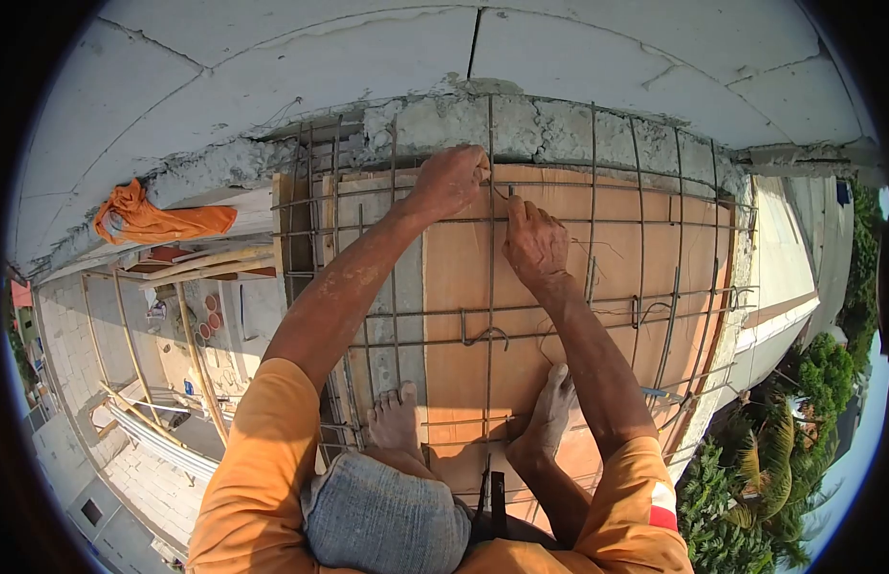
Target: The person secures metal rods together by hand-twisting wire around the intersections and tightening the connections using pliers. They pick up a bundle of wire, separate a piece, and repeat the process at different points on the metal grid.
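My left hand (451, 182) is closed in a fist beside an upright-running rebar (490, 277), close to the rough concrete edge (435, 124). What its fingers hold is hidden. Just below and to the right, my right hand (537, 239) pinches a short, thin piece of tie wire (502, 194) that runs toward the same bar. Both hands are over the rebar grid, where long bars cross above a plywood sheet (454, 273). A hooked bar (484, 335) lies in the grid below my hands.
My bare feet (395, 421) stand among the bars. Loose thin wires lie right of my right hand. A block wall (368, 57) rises ahead, with an orange cloth (157, 215) on its ledge. Bamboo poles (200, 364) and a lower level show at left, trees (769, 469) at right.
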A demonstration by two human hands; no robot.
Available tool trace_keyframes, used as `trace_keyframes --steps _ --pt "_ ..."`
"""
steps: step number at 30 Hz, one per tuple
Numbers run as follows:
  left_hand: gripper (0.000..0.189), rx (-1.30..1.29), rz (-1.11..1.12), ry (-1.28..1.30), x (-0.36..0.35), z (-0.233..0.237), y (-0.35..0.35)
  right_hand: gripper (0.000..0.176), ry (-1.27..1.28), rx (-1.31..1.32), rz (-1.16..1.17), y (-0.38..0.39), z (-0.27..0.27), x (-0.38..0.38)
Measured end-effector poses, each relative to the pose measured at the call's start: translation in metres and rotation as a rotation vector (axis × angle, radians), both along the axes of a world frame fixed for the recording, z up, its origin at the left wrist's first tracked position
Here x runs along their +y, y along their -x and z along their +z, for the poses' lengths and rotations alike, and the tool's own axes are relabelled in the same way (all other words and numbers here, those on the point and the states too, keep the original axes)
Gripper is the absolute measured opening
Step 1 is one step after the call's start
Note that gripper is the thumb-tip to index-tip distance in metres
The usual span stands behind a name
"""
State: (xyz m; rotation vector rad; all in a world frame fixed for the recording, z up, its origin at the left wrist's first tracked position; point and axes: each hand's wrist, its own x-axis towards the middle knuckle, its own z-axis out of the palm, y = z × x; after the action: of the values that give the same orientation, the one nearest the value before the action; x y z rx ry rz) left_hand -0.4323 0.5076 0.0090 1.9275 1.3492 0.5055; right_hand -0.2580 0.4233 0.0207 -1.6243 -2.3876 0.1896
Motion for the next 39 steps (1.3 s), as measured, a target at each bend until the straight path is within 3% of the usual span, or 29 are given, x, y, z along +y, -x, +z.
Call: trace_keyframes --steps 5,9,11,12,14,17,26,30,33,35,39 --pt "0.013 0.108 -0.078 -0.346 -0.02 0.013 -0.013 0.023 0.004 0.036 0.03 0.013 0.022 0.025" --pt "0.019 0.078 -0.04 -0.311 -0.024 0.001 -0.009 0.016 -0.027 -0.016 0.127 0.001 0.031 0.052" --pt "0.03 -0.151 0.032 -0.31 -0.027 -0.004 -0.006 0.013 0.035 0.035 0.186 -0.008 0.038 0.053" --pt "0.03 -0.153 0.041 -0.309 -0.029 -0.003 -0.006 0.013 0.037 0.031 0.195 -0.009 0.037 0.053" --pt "0.036 -0.165 0.321 -0.4 -0.041 -0.001 -0.009 0.011 0.037 0.094 0.168 -0.008 0.034 0.052" --pt "0.039 0.018 0.238 -0.446 -0.059 -0.006 -0.012 0.014 -0.014 0.007 0.146 -0.002 0.036 0.049" --pt "0.025 -0.181 0.45 -0.564 -0.058 -0.033 -0.043 0.014 0.053 -0.041 0.085 0.007 0.044 0.049" --pt "0.025 -0.148 0.474 -0.588 -0.06 -0.03 -0.046 0.015 0.124 -0.155 0.068 0.008 0.055 0.045" --pt "0.024 -0.183 0.48 -0.6 -0.06 -0.029 -0.044 0.018 0.141 -0.194 0.138 0.016 0.062 0.05" --pt "0.021 -0.191 0.473 -0.597 -0.06 -0.028 -0.043 0.019 0.034 -0.198 0.33 0.02 0.062 0.062" --pt "0.017 -0.229 0.534 -0.562 -0.056 -0.031 -0.046 0.016 0.06 -0.164 0.496 0.008 0.061 0.094"
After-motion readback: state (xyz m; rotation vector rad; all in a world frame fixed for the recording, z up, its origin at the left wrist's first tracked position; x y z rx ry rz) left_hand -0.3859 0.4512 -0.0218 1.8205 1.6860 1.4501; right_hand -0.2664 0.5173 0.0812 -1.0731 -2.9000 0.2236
